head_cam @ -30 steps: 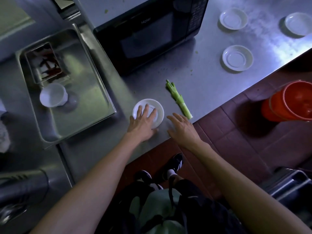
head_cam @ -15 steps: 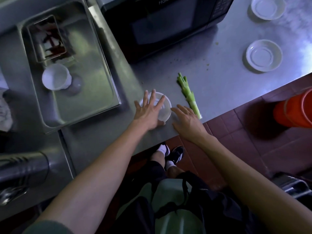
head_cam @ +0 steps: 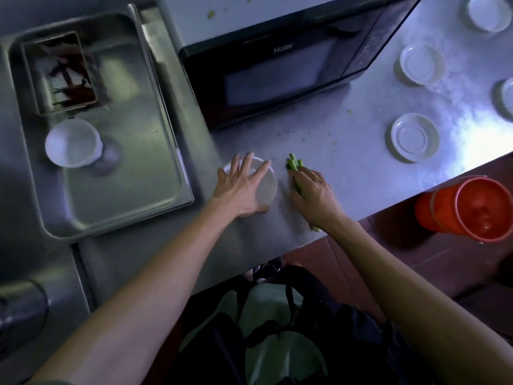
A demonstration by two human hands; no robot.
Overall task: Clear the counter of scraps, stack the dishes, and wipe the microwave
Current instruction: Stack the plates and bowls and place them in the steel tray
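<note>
My left hand (head_cam: 238, 187) rests with spread fingers on a small white plate (head_cam: 268, 187) near the steel counter's (head_cam: 347, 162) front edge. My right hand (head_cam: 316, 193) lies just to its right on a green vegetable stalk (head_cam: 293, 163), fingers laid along it. The stalk's leafy tip sticks out past my fingertips and its pale end shows by my wrist. The black microwave (head_cam: 277, 76) stands behind, with green crumbs (head_cam: 211, 14) on its white top. Fine scraps (head_cam: 288, 132) dot the counter in front of it. White saucers (head_cam: 415, 137) (head_cam: 420, 63) (head_cam: 488, 12) sit apart at the right.
A steel sink (head_cam: 155, 134) at the left holds a white cup (head_cam: 72, 143) and a stained metal container (head_cam: 59, 73). An orange bucket (head_cam: 472, 209) stands on the floor below the counter's right edge. Another saucer (head_cam: 508, 98) is cut off at the right border.
My right hand has moved from the counter beside the stalk onto the stalk itself. My left hand has stayed on the small plate. The view has shifted back to take in more of the microwave.
</note>
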